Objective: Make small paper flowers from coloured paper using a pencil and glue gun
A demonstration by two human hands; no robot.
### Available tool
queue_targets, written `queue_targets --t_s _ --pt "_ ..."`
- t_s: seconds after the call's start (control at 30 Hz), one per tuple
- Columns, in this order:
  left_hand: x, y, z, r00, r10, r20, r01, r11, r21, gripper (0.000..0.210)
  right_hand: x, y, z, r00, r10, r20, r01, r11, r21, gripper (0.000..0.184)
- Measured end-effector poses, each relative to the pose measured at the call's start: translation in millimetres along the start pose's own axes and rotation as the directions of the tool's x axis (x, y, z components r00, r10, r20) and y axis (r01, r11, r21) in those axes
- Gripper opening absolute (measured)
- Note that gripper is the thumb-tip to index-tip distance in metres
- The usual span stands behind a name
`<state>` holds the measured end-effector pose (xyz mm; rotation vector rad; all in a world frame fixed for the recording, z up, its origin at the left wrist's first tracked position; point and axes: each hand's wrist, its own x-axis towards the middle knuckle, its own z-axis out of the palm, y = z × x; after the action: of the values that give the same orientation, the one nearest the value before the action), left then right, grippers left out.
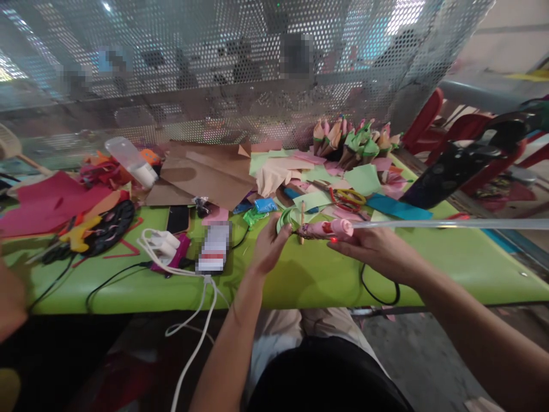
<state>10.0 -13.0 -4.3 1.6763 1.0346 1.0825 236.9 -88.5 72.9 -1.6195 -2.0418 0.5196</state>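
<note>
My right hand (381, 247) is closed around a pink hot glue gun (328, 229), whose nozzle points left and whose small red light is lit. A long, clear glue stick (450, 224) runs out of its back to the right. Pinched in my left hand (269, 249) is a curled light green paper strip (287, 217). The gun's tip is close to this strip; whether they touch I cannot tell. Behind the gun, a thin wooden stick (302, 207) is partly hidden.
Paper cones (364, 140), scissors (349, 197) and a dark bottle (454, 166) stand or lie at the right. A phone (214, 246), white cables, a power strip (174, 257) and a yellow glue gun (81, 234) lie left. Another person's arm (11, 297) shows at the left edge.
</note>
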Motion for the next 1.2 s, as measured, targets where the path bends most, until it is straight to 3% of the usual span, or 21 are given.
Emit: queue_targets --t_s 0.3,0.93,1.2 --pt "1.0 0.4 0.5 0.999 0.029 0.019 -0.030 0.999 0.043 0.033 2.8 -4.8 1.9 0.998 -0.057 -0.036 0.056 0.998 -0.019 0.062" --pt "0.5 -3.3 -0.1 1.000 -0.020 0.016 0.020 1.000 -0.003 0.032 1.4 -1.2 1.5 1.000 -0.005 -0.009 0.005 1.000 0.024 0.071" --pt "0.7 -2.6 0.8 1.000 -0.020 0.021 0.020 1.000 -0.016 0.035 2.6 3.8 2.5 1.000 0.003 -0.006 -0.002 1.000 0.016 0.065"
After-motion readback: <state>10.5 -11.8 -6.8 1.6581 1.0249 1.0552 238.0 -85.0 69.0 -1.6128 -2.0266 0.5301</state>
